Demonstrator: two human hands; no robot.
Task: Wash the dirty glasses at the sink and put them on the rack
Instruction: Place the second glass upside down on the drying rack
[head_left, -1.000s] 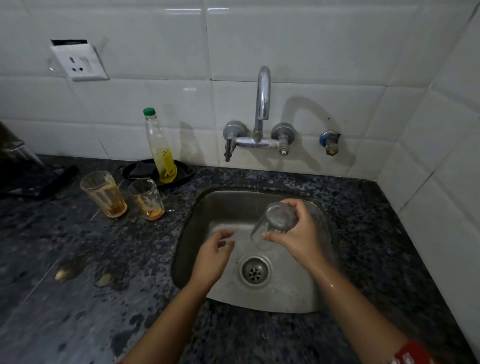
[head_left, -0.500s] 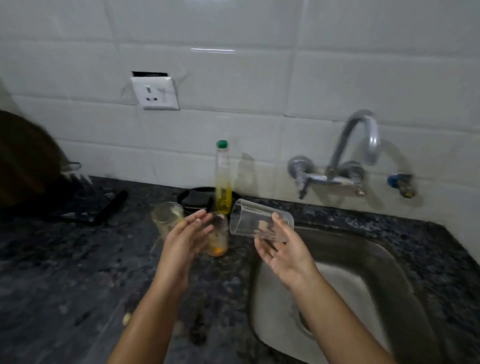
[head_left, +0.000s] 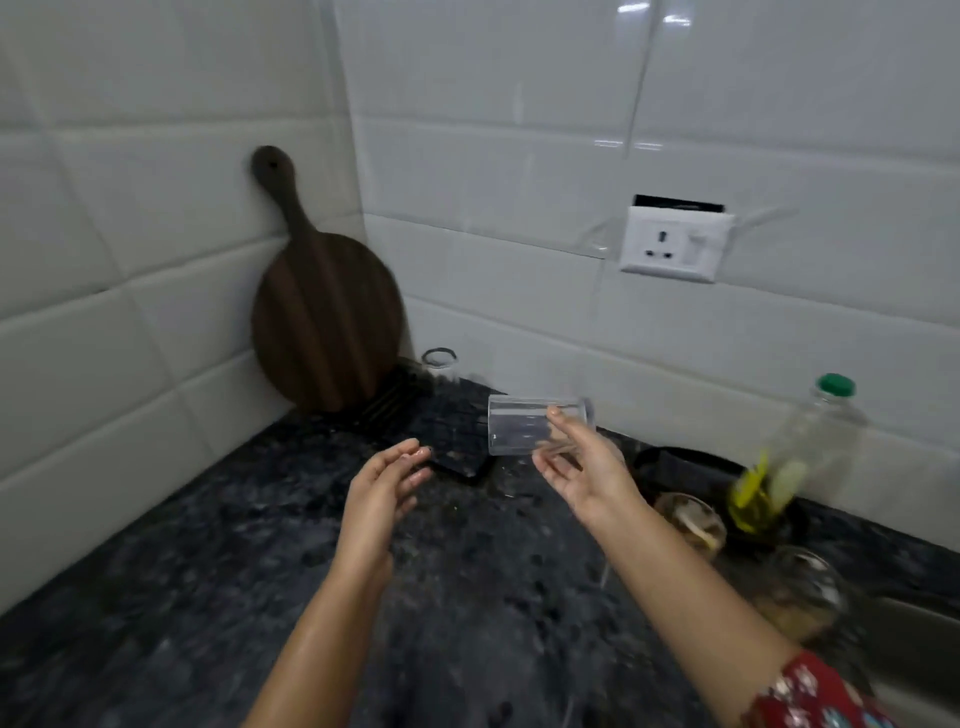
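My right hand holds a clear washed glass on its side above the dark counter, fingers round its base end. Just left of it, my left hand hovers with relaxed fingers and holds nothing. A black slatted rack lies on the counter behind the hands, in the corner. One clear glass stands upside down at the rack's far edge. Two dirty glasses with brown residue stand on the counter to the right, under my right forearm.
A dark round wooden board leans in the tiled corner behind the rack. A soap bottle with a green cap stands on a black dish at the right. A wall socket is above. The sink edge shows at lower right.
The view swung left from the sink to the corner rack. My right hand carried the clean glass leftward over the counter, and my left hand moved along beside it.
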